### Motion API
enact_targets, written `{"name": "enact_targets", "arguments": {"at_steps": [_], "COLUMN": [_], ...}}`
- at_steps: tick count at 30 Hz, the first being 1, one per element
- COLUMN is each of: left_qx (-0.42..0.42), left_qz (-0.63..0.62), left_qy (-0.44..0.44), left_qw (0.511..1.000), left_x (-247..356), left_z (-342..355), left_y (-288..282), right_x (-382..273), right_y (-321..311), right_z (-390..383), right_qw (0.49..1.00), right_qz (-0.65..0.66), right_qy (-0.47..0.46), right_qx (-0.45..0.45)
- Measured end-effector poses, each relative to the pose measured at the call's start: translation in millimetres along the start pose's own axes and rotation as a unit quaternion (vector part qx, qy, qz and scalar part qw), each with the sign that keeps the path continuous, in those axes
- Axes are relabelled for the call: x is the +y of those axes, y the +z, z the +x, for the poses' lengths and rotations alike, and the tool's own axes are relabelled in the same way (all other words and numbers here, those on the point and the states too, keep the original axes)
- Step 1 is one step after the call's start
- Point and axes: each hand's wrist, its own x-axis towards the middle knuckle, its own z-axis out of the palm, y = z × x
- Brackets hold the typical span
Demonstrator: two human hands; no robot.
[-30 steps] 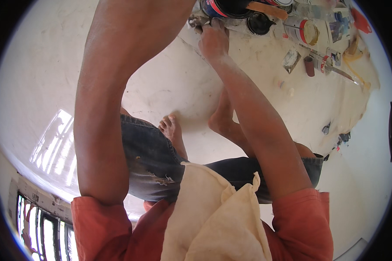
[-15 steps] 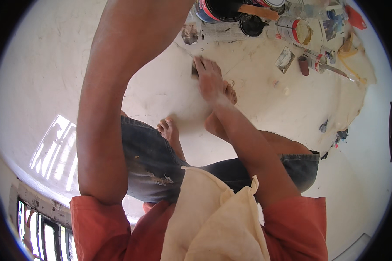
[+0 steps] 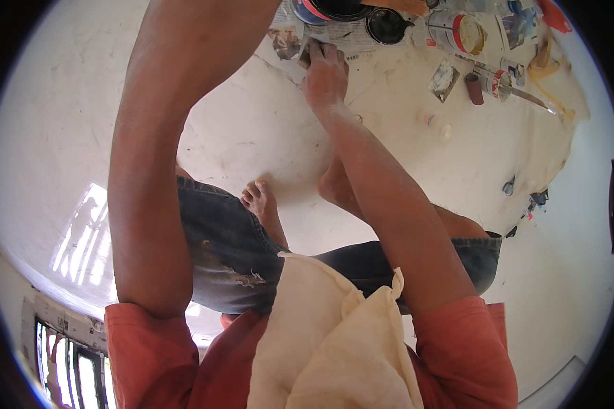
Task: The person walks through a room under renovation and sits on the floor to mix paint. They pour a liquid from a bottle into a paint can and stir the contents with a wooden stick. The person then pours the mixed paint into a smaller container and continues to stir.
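Observation:
My right hand (image 3: 325, 78) reaches forward over the pale floor (image 3: 245, 136), fingers curled on a small dark grey pad (image 3: 307, 56) at the edge of some newspaper (image 3: 351, 42). A crumpled, stained scrap (image 3: 285, 42) lies just left of it. My left forearm (image 3: 150, 170) stretches up past the frame's top edge, so that hand is out of sight. Above my right hand stand a large dark-topped can (image 3: 327, 8) and a round black tub or lid (image 3: 382, 27).
At the back right are an open can (image 3: 469, 35), a brown cylinder (image 3: 475, 88), a long blade-like tool (image 3: 529, 99) and a red object (image 3: 556, 19). My bare feet (image 3: 266, 208) and jeans (image 3: 222, 238) occupy the middle. Small dark items (image 3: 535, 201) lie at the right.
My right hand came back from the cans toward my feet half a second ago and is now forward again at the newspaper's edge. My left arm has shifted slightly left.

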Motion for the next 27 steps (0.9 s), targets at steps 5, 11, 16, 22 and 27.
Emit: {"name": "enact_targets", "arguments": {"at_steps": [5,11,16,22,27], "left_qx": [0.025,-0.029,0.006,0.010,-0.012], "left_qz": [0.082,-0.037,0.018,0.031,-0.070], "left_qy": [-0.068,-0.042,-0.034,-0.026,-0.031], "left_qw": [0.994,0.998,0.999,0.999,0.997], "left_x": [7.5,1.2,16.2,14.3,-9.2], "left_z": [-2.5,-1.9,-2.8,-5.5,4.6], "left_y": [-6.2,-1.2,-0.6,1.0,-7.0], "right_x": [-25.3,12.2,33.2,30.5,28.7], "right_y": [16.6,-6.2,-6.6,-11.0,-10.5], "right_z": [-45.9,-2.6,-23.3,12.5,2.8], "right_qw": [0.999,0.998,0.980,0.961,0.954], "right_qz": [0.029,-0.015,-0.025,-0.033,-0.007], "right_qy": [-0.041,-0.066,-0.195,-0.271,-0.296], "right_qx": [-0.012,0.012,-0.026,-0.036,-0.033]}}
